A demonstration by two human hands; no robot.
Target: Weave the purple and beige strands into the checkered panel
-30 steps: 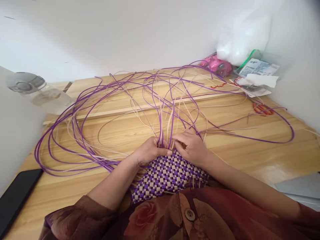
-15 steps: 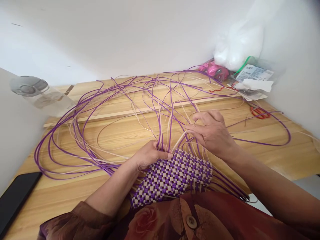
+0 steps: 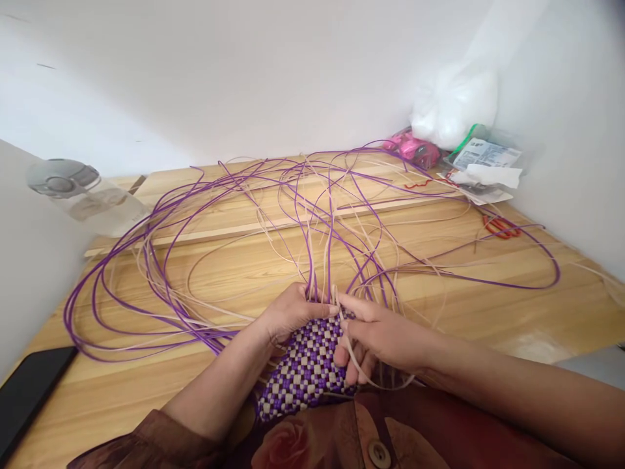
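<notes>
A purple and cream checked woven piece (image 3: pixel 305 365) lies against my front at the table's near edge, long loose strands fanning out from it. My left hand (image 3: pixel 293 316) grips its upper edge, thumb on top of the weave and fingers hidden behind. Close beside that thumb, my right hand (image 3: pixel 374 335) pinches a cream strand (image 3: pixel 352 357) at the edge. This strand loops down over my right fingers toward my shirt. Purple strands (image 3: pixel 310 260) rise from the edge between the hands and spread away over the table.
Coiled purple strands (image 3: pixel 100 286) cover the left and back of the wooden table (image 3: pixel 234 260). A bottle with a grey lid (image 3: pixel 63 177) stands at left, a black phone-like slab (image 3: pixel 34 391) nearer. Red-handled pliers or scissors (image 3: pixel 502 227), papers (image 3: pixel 488 156) and a white plastic bag (image 3: pixel 454 107) are at right.
My right hand has come down and left from above the weave to its upper edge beside my left thumb. The cream strand now bends into a loop. My left hand keeps its grip.
</notes>
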